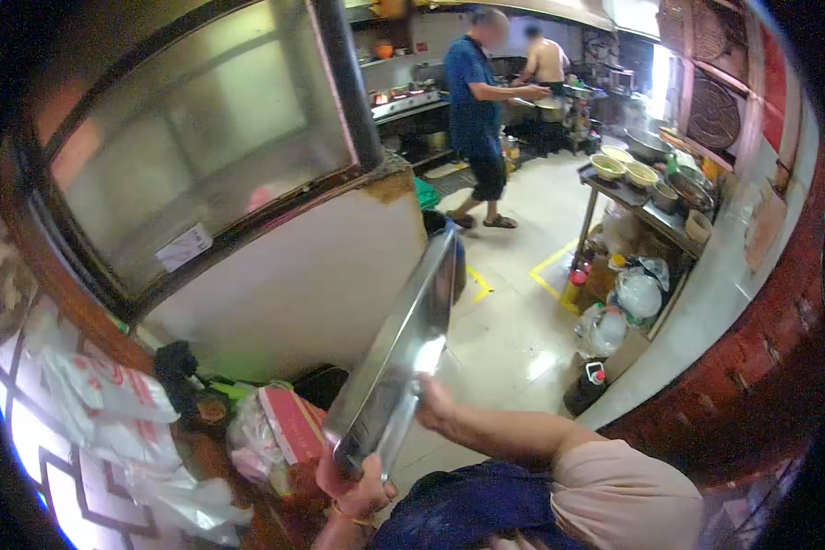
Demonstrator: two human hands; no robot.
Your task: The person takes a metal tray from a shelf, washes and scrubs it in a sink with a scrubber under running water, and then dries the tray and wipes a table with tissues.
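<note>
A shiny stainless-steel tray [396, 344] is tilted steeply in front of me, its far end pointing up and away. My left hand [362, 488], with a thin band at the wrist, is closed around the near end of it. My right hand [437, 406] grips the right side, though its fingertips are partly hidden behind the metal. The tray's inside cannot be fully seen from here. Just beyond its far end stands a dark bin [458, 266], partly covered by the tray.
A low wall with a framed window [202, 137] stands at left. Plastic bags [110, 394] and a pink-red box [291, 423] lie near it. Tiled floor leads to a kitchen with two people [477, 101]. At right, a metal table [646, 206] holds bowls; bags and a dark jug [585, 385] sit below.
</note>
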